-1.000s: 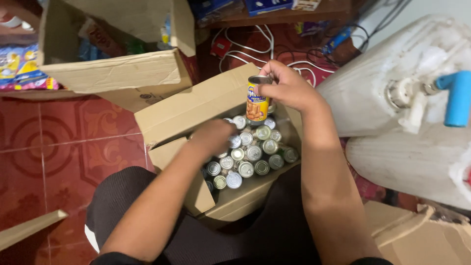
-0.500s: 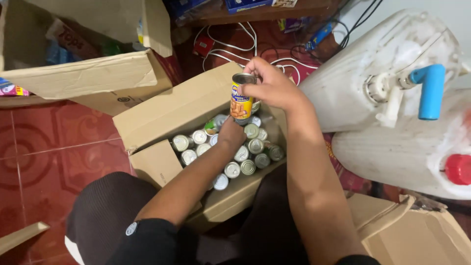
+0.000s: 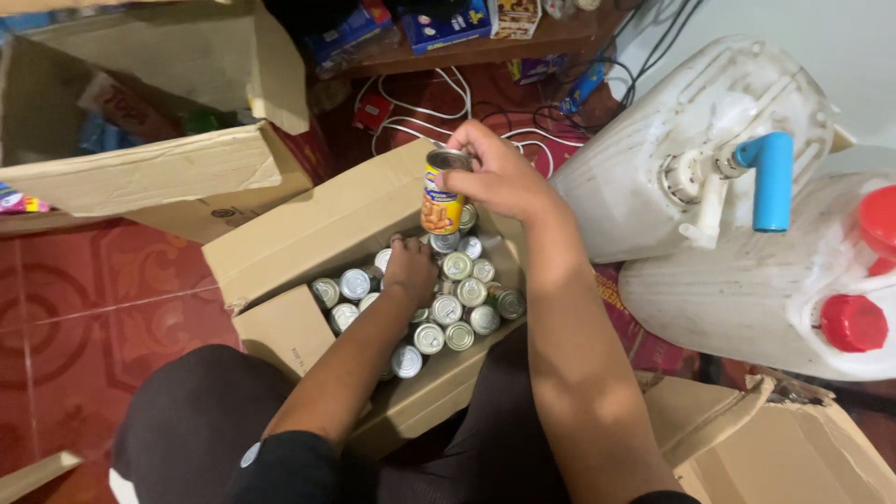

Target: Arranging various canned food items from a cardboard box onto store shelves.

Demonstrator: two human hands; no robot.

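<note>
Metal, with a yellow paper label — the can (image 3: 441, 198) is held up above the far edge of the cardboard box (image 3: 308, 233), clear of the cans packed below. The right hand (image 3: 499, 173) has it clamped near the top, fingers wrapped round the rim and upper wall, so the label hangs free beneath. It looks stiff and, if full, fairly heavy for its size; the smooth wall could slip in a loose grip, so the raised rim at the top or the middle of the body is the safest place to take hold. It is not fragile, though a drop onto the tile could dent it.

The left hand (image 3: 411, 271) is down inside the box, fingers curled among the packed cans (image 3: 448, 313); whether it is closed on one of them or only resting on their lids cannot be told from here. The cans stand upright and tight together, lids touching, leaving little room for fingers between them.

Just right of the box lie two large white plastic jugs (image 3: 747, 280), one with a blue spout (image 3: 773, 182), one with red caps (image 3: 851, 323). Behind, a second open carton (image 3: 149, 168) and a tangle of white cables (image 3: 420, 103) crowd the red floor tiles (image 3: 84, 299).
</note>
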